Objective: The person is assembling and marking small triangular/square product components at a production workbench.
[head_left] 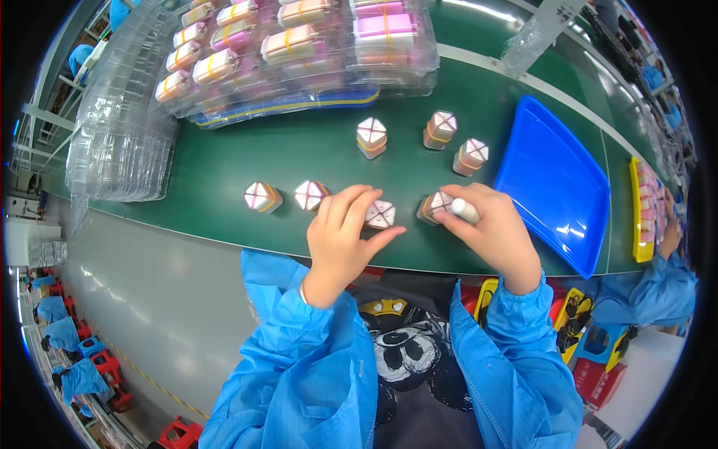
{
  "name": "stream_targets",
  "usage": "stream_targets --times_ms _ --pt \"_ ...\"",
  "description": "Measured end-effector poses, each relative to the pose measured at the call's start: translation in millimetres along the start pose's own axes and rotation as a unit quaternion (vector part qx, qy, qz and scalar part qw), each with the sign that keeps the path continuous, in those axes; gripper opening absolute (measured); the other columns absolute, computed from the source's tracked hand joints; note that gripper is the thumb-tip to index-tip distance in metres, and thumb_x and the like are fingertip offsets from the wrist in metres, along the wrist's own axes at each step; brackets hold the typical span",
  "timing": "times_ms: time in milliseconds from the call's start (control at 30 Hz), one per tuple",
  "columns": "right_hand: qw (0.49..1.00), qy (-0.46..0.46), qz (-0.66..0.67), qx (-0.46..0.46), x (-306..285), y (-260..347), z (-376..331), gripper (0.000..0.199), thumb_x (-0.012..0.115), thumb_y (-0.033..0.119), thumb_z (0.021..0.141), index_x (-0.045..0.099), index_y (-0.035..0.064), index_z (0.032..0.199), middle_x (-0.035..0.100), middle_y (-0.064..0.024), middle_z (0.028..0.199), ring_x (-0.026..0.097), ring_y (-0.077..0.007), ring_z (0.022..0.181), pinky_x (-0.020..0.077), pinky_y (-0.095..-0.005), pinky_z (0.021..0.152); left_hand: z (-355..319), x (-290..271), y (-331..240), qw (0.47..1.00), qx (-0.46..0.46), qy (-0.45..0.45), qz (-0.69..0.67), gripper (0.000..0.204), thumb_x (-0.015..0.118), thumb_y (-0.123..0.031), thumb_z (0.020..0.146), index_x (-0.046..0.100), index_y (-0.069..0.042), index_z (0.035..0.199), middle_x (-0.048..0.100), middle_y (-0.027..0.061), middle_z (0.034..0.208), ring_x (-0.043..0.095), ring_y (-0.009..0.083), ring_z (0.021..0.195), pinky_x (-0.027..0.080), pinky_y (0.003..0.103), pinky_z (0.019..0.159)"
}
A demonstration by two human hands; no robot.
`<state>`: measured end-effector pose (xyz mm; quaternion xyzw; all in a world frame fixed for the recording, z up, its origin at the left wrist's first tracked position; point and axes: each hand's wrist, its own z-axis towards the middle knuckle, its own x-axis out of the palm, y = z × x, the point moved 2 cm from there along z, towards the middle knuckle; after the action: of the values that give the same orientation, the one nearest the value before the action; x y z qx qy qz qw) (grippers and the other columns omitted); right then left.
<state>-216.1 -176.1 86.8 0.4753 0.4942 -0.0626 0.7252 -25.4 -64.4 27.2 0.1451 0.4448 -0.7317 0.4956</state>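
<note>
My left hand (pixel 338 232) curls around a small banded bundle (pixel 381 215), its thumb on the near side and fingers on the far side. The bundle's pale top bears dark crossing lines. My right hand (pixel 492 224) grips a short white cylinder (pixel 465 212), perhaps a marker. Its fingertips also touch another bundle (pixel 434 207) standing upright. Left of my left hand stand two more bundles, a nearer one (pixel 310 194) and a farther one (pixel 262 197). Beyond my hands are three others: one (pixel 372 138), one (pixel 440 130) and one (pixel 471 156), with yellow bands around their sides.
Stacked clear trays (pixel 299 71) full of banded bundles stand at the back. Nested empty clear trays (pixel 123 127) rise at the left. A blue tray (pixel 553 187) lies at the right on the green table (pixel 217 168). Farther right, a co-worker's hand (pixel 671 233) is beside a yellow tray (pixel 642 217).
</note>
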Motion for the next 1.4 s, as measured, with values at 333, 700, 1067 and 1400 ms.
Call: stream_targets --times_ms 333,700,1067,1400 --pt "0.997 0.030 0.066 -0.014 0 -12 2 0.041 0.075 0.024 0.084 0.068 0.0080 0.120 0.067 -0.0132 0.089 0.065 -0.0280 0.078 0.0504 -0.0362 0.070 -24 29 -66 0.974 0.011 0.054 -0.220 0.089 0.084 -0.016 0.072 0.028 0.004 0.139 0.034 0.0270 0.141 0.038 0.0403 0.131 0.033 0.047 0.110" --pt "0.888 -0.119 0.444 -0.033 -35 -12 -12 0.028 0.058 0.020 0.099 0.066 -0.0026 0.112 0.062 -0.0051 0.078 0.047 -0.0042 0.057 0.0332 -0.0194 0.048 28 72 -56 0.915 -0.181 0.042 -0.357 0.075 0.082 -0.008 0.077 0.036 -0.003 0.136 0.061 0.0173 0.117 0.062 0.0243 0.109 0.048 0.036 0.094" --pt "0.776 -0.109 0.607 -0.129 -8 7 22 0.026 0.055 0.020 0.100 0.064 -0.0037 0.102 0.057 -0.0037 0.066 0.045 -0.0058 0.053 0.0329 -0.0207 0.046 19 73 -42 0.929 -0.148 0.117 -0.318 0.038 0.078 -0.005 0.074 0.056 -0.005 0.105 0.069 0.0146 0.093 0.069 0.0344 0.088 0.055 0.038 0.074" --pt "0.871 -0.061 0.477 -0.099 3 35 25 0.023 0.058 0.017 0.097 0.068 -0.0024 0.092 0.061 -0.0031 0.069 0.053 -0.0070 0.058 0.0398 -0.0231 0.052 17 81 -39 0.910 -0.211 0.157 -0.320 0.045 0.079 -0.013 0.076 0.051 -0.008 0.111 0.069 0.0181 0.095 0.068 0.0382 0.089 0.054 0.042 0.070"
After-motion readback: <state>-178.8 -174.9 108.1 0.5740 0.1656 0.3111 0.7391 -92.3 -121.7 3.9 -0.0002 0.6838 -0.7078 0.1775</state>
